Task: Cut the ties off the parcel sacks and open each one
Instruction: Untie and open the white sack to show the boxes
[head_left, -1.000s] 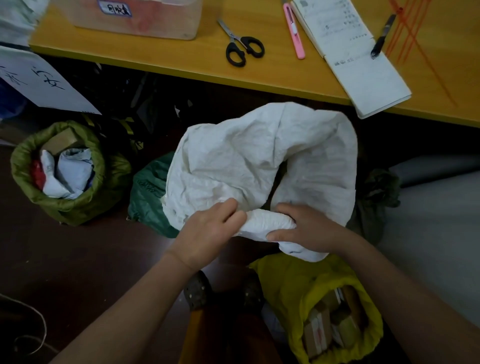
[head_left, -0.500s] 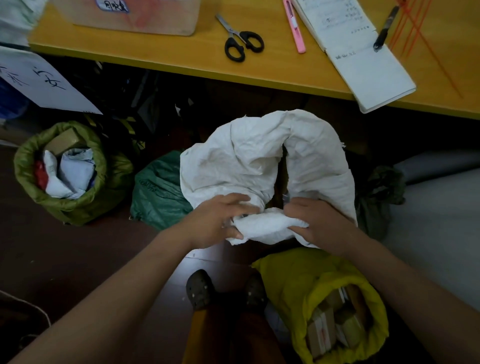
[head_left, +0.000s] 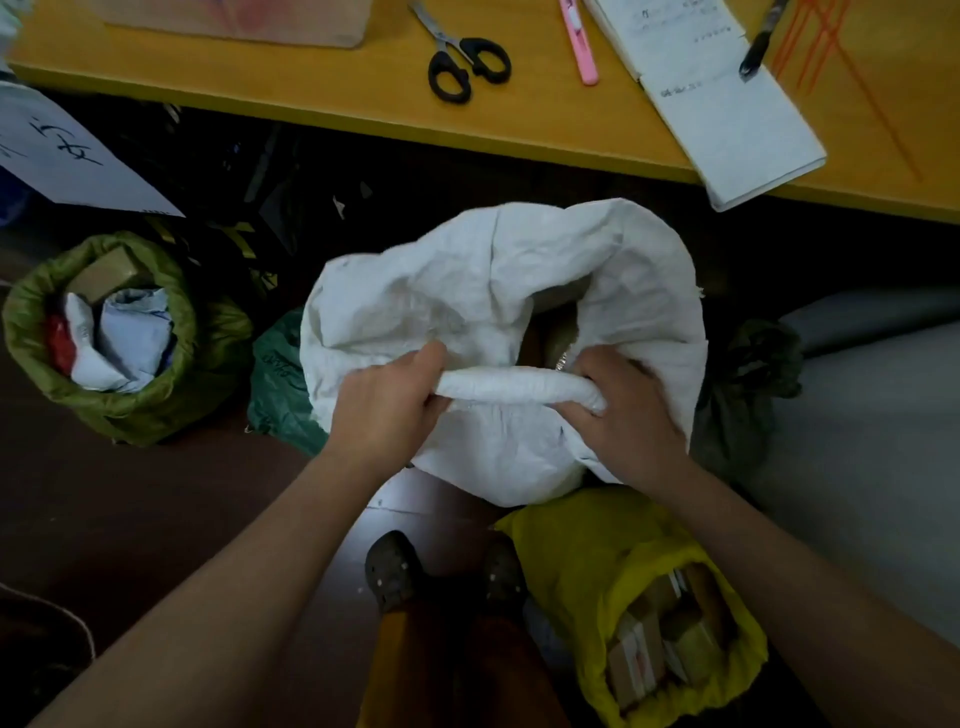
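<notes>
Inside white sack (head_left: 483, 291), contents shadowed; both hands (head_left: 384, 410) (head_left: 631, 415) grip rolled rim.

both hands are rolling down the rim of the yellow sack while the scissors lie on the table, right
Not quite: the head view shows the left hand and right hand gripping the rolled rim of the white sack, not the yellow sack. The scissors do lie on the table.

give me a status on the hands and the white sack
Left grip and right grip both hold the rolled rim of the white woven sack. Mouth open. Black-handled scissors idle on the yellow table. Nothing in the way.
</notes>
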